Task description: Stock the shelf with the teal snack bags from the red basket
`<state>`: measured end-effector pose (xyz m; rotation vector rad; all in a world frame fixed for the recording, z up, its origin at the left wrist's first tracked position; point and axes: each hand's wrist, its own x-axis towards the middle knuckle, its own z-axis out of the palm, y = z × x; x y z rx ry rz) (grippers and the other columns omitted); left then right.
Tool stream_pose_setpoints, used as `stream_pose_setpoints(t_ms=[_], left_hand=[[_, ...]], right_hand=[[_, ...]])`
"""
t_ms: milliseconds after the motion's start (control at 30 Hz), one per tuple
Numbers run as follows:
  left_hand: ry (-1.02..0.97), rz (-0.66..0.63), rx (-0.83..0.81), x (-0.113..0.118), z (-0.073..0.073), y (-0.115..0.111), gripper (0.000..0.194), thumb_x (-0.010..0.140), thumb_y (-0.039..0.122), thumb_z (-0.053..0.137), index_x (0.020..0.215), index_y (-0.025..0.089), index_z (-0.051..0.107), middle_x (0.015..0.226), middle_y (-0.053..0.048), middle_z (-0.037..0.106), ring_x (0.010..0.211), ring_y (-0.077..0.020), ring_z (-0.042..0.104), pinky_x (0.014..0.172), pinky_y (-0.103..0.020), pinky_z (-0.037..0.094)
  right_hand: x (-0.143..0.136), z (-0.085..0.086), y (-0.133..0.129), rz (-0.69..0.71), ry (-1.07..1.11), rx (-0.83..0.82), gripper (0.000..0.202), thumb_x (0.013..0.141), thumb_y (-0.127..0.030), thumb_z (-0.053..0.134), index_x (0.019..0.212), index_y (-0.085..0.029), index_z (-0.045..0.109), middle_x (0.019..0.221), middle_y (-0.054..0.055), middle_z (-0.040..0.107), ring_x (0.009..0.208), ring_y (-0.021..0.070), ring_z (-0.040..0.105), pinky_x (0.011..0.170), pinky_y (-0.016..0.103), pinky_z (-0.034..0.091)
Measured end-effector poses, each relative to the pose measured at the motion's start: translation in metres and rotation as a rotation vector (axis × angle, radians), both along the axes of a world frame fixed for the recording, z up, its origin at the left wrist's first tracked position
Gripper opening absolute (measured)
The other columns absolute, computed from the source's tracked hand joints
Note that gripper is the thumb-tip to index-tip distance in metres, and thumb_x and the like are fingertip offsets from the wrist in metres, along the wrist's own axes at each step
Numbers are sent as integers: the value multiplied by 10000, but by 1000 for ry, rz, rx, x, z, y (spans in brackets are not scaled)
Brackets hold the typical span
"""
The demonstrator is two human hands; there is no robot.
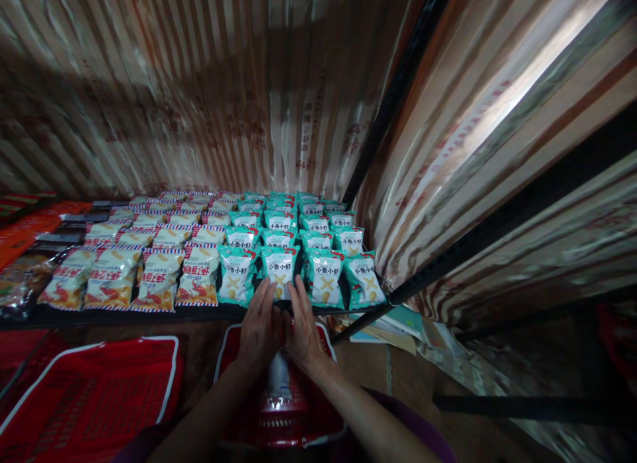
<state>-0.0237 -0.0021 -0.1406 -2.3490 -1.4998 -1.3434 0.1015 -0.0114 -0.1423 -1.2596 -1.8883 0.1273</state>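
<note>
Both hands reach forward to the front edge of a shelf lined with snack bags. A green and white snack bag [279, 265] stands in the front row, leaning back slightly. My left hand [259, 330] has its fingers stretched out, the tips at the bag's lower left corner. At the lower right corner are the fingertips of my right hand [304, 333], also extended. The thumbs are close together below the bag and hard to make out. Similar green bags stand on both sides, such as the snack bag [326, 277] to the right.
Cream snack bags [158, 277] fill rows to the left, beside orange packages [30, 231]. Below my hands is a red basket [226, 343] with a clear plastic item [279, 377] inside. Another red basket [174, 357] lies left. A black shelf post [423, 274] slants at right.
</note>
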Motion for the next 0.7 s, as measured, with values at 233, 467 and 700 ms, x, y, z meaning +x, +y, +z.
stream_pose_setpoints(t_ms=[233,467,700], left_hand=[[12,12,42,4,-3,-1,486,901,137,374,1383,139,317,1393,-192,447,1348,-245,364,1021,-442,449],[120,-4,20,5,2,-9,483,886,77,344,1368,100,334,1452,-210,360,1415,-268,198,1053,-489,395],[136,13,-39,12,6,-7,548,857,73,368,1400,120,319,1482,-188,324,1431,-301,88,1041,-532,360]], right_hand=[[3,2,2,-3,-13,18,538,967,-215,322,1484,-192,176,1551,137,170,1410,246,225,1089,464,362],[8,8,5,-18,14,56,510,960,-196,325,1463,-194,246,1529,121,244,1398,229,262,1098,478,342],[11,38,33,-1,-16,134,480,949,-198,361,1429,-191,333,1438,126,421,1372,229,321,1086,500,351]])
